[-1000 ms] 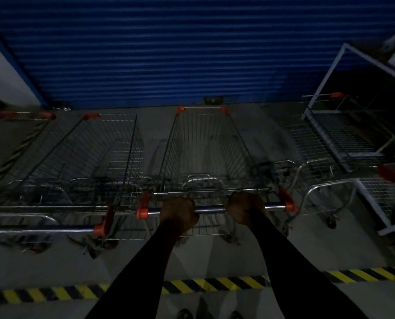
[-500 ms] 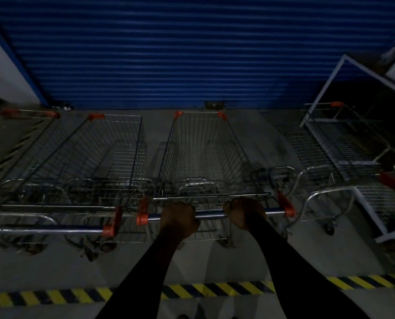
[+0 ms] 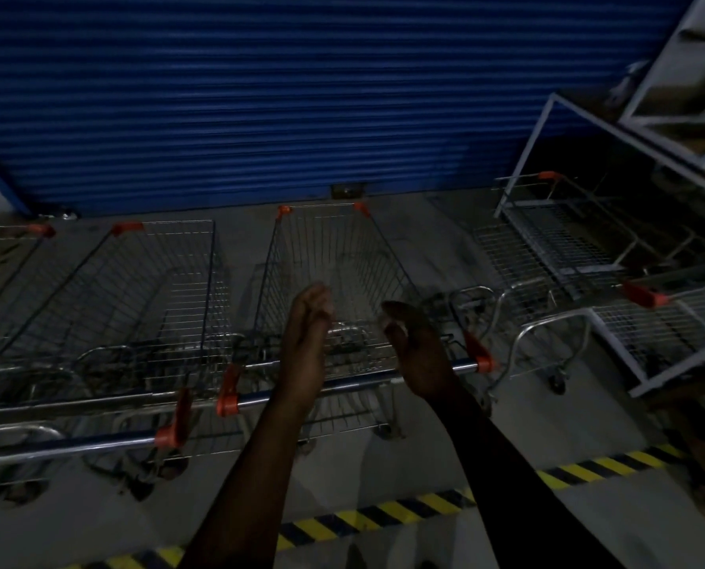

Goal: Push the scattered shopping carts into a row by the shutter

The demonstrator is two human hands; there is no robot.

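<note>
**A:** Why did the middle cart point(image 3: 334, 281) stand where it did?

**B:** It stood nose-first toward the blue shutter point(image 3: 301, 96), roughly parallel to the cart at the left point(image 3: 137, 305). Judged from that layout, it had been parked as one more member of the row; its front corners lay near the shutter's foot.

**A:** What were the hands doing?

**B:** Neither held anything. The left hand point(image 3: 307, 347) was raised above the handle bar point(image 3: 342, 386) with its fingers straight and together. The right hand point(image 3: 416, 351) hovered beside it, fingers loosely curled, empty. Both appeared clear of the bar, which suggests the cart was meant to rest where it stood.

**A:** Where did the cart lie relative to the hands?

**B:** Its handle bar ran directly beneath both wrists, and its basket extended ahead of the fingertips. The neighbouring cart's handle sat below and to the left of the left hand.

**A:** What remained?

**B:** Beyond the right hand, a further cart point(image 3: 568, 256) stood askew against a white metal frame point(image 3: 548, 129), likely unaligned. The striped floor line point(image 3: 383, 511) ran below the forearms.
</note>
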